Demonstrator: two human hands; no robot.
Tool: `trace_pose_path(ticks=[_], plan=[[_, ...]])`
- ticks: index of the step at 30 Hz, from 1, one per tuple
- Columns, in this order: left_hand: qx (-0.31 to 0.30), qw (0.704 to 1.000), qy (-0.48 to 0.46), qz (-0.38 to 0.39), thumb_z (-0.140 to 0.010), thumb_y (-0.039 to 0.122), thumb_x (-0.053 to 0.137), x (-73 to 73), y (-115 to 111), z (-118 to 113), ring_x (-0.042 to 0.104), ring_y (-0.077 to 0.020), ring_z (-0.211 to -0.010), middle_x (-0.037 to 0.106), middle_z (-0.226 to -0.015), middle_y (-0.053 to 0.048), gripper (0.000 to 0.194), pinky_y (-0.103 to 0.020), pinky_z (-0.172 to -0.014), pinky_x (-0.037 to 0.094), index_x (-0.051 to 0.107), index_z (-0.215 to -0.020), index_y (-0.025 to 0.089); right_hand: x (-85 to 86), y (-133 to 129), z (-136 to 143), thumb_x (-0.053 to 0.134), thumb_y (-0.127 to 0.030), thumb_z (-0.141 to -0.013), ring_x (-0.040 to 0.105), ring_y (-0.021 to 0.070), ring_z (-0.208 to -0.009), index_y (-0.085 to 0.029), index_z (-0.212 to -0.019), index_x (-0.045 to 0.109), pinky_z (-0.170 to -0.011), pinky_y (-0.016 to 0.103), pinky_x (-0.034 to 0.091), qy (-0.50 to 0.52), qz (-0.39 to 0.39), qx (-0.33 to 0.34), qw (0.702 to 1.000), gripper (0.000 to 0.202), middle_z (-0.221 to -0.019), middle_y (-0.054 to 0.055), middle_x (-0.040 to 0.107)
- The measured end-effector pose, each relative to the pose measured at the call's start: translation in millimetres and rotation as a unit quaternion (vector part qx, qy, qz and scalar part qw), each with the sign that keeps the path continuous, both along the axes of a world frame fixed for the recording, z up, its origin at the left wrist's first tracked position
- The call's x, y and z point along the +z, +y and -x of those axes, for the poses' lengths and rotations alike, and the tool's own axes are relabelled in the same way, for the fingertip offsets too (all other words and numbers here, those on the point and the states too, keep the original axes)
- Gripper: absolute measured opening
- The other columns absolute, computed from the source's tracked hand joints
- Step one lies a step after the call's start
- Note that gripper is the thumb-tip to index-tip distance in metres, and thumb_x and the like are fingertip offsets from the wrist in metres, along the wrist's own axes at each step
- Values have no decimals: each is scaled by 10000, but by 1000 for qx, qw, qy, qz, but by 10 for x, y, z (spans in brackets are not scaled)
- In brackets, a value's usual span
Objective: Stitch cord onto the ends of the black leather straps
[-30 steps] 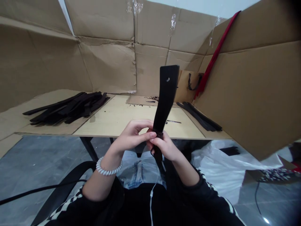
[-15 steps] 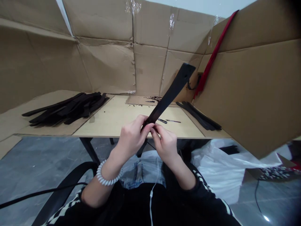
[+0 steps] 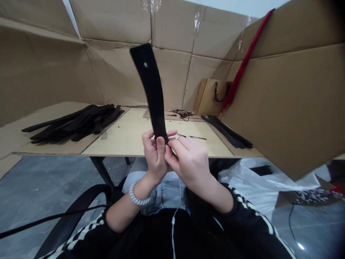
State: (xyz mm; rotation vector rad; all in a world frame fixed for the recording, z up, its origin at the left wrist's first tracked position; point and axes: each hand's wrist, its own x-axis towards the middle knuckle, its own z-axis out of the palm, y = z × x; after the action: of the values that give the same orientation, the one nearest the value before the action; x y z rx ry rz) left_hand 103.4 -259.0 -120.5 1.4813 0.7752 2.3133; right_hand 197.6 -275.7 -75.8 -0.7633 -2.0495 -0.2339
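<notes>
A long black strip (image 3: 152, 90) with a small hole near its top end stands up from my hands, leaning slightly left. My left hand (image 3: 155, 153) is closed around its lower part, thumb on the near face. Pressed against the strip's lower edge are the pinched fingers of my right hand (image 3: 188, 154); anything small between them is hidden. Behind my right hand, a thin pen-like tool (image 3: 198, 137) lies on the table (image 3: 115, 138).
A pile of black strips (image 3: 78, 122) lies at the left, and several more strips (image 3: 229, 133) at the right. Dark cords (image 3: 184, 114) and a brown paper bag (image 3: 210, 97) are at the back. Cardboard walls (image 3: 121, 72) surround the table.
The strip has swung from leaning right to leaning slightly left, its wide face turned towards me. My left hand has rotated, and my right hand has turned over beside it. The paper bag is now uncovered.
</notes>
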Motion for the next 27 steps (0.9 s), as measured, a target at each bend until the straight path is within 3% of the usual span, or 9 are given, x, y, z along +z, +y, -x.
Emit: trace_pose_path(ticks=[4, 8, 11, 13, 14, 17, 20, 23, 27], plan=[[30, 997, -39, -56, -987, 491, 439, 53, -7, -45, 705, -151, -719, 725, -875, 3, 247, -323, -701, 573, 345, -1041, 269, -31, -15, -88, 579, -173, -822, 424, 103, -567, -189, -652, 499, -555, 246, 347, 122, 213, 176, 953, 189, -577, -41, 419], [29, 997, -41, -56, -995, 475, 428, 142, 6, 69, 637, -104, -567, 687, -808, 22, 233, -250, -565, 536, 357, -1039, 257, -195, -21, -211, 580, -234, -883, 470, 115, -669, -185, -714, 541, -626, 254, 387, 143, 323, 257, 899, 181, -711, -12, 487], [38, 997, -2, -61, -987, 440, 475, 179, 60, 211, 594, -77, -524, 654, -758, 32, 221, -201, -503, 493, 408, -1045, 238, -304, -8, -306, 535, -340, -951, 530, 116, -700, -179, -745, 525, -663, 260, 418, 173, 453, 348, 802, 262, -776, 8, 530], [40, 993, 28, -107, -979, 424, 503, 190, 99, 292, 575, -67, -508, 627, -725, 43, 217, -184, -480, 474, 429, -1047, 230, -350, 3, -349, 474, -416, -986, 445, 76, -540, -169, -733, 511, -525, 223, 340, 188, 552, 385, 715, 355, -672, -18, 487], [33, 990, 34, -129, -980, 418, 506, 195, 110, 327, 569, -66, -506, 614, -711, 48, 213, -183, -480, 475, 432, -1049, 231, -365, 9, -365, 469, -439, -987, 372, 61, -493, -163, -721, 512, -480, 215, 274, 187, 579, 389, 691, 386, -629, -32, 447], [-36, 992, 39, -114, -983, 406, 501, 212, 83, 423, 552, -73, -496, 590, -680, 53, 196, -182, -462, 469, 429, -1048, 236, -374, 57, -410, 564, -435, -942, 249, 55, -504, -148, -682, 521, -471, 224, 168, 208, 584, 378, 688, 389, -597, -48, 369], [-168, 983, 56, 55, -969, 438, 512, 213, -19, 517, 515, -70, -469, 565, -642, 50, 230, -161, -420, 415, 446, -1030, 227, -347, 172, -479, 638, -397, -886, 209, 53, -502, -152, -644, 506, -476, 230, 142, 288, 563, 363, 685, 369, -591, -54, 340], [-305, 926, 32, 221, -963, 505, 481, 182, -114, 588, 461, -51, -445, 533, -620, 43, 318, -156, -433, 367, 490, -1033, 194, -319, 315, -539, 674, -348, -824, 195, 53, -486, -164, -600, 463, -470, 235, 131, 350, 539, 333, 689, 358, -572, -62, 310], [-418, 867, -18, 271, -923, 507, 539, 140, -162, 629, 421, -39, -436, 486, -599, 36, 392, -167, -453, 346, 575, -1035, 133, -343, 402, -546, 669, -318, -769, 160, 60, -474, -185, -560, 416, -464, 242, 129, 359, 511, 301, 721, 353, -525, -80, 237]])
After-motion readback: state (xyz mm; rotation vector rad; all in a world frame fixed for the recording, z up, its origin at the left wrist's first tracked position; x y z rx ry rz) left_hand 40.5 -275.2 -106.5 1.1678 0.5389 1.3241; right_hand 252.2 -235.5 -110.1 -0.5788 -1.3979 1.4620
